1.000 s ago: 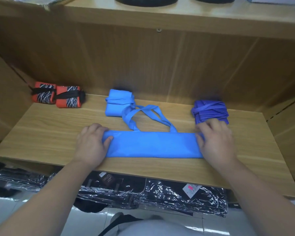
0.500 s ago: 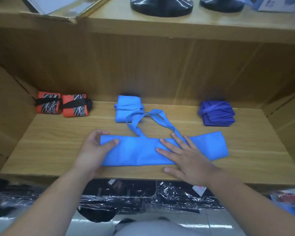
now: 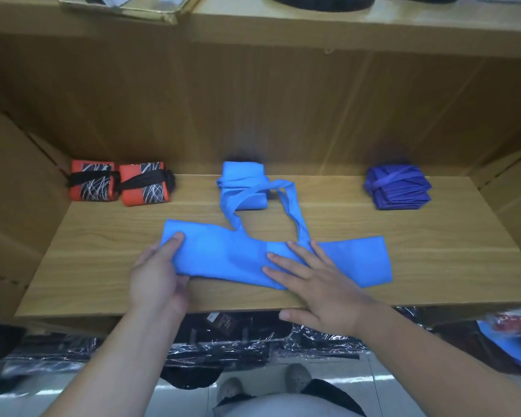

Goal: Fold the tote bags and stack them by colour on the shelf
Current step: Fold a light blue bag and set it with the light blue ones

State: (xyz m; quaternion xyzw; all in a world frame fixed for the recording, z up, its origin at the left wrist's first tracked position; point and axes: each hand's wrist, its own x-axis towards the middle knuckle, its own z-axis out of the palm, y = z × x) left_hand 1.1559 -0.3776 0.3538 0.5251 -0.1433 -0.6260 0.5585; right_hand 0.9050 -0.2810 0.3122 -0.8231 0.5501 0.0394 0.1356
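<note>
Blue nonwoven tote bag [image 3: 223, 257], already narrowed to a long strip, lies across the front of the wooden shelf [image 3: 433, 266] as a person works on it. The left hand [image 3: 155, 278] pinches the strip's left end, thumb on top, while the right hand [image 3: 322, 284] lies flat with fingers spread, pressing down mid-strip. The crosswise fold appears to be the step in hand; the next move likely calls for carrying the pinched end over the pinned line, edges kept square. The bag's handles [image 3: 292, 206] trail back and drape over a folded blue bag [image 3: 244, 176] at the rear, which could be dragged along. Two orange patterned bundles [image 3: 142, 188] sit rear left, a purple stack [image 3: 397, 188] rear right. Plastic-wrapped black goods [image 3: 238, 350] lie below.
</note>
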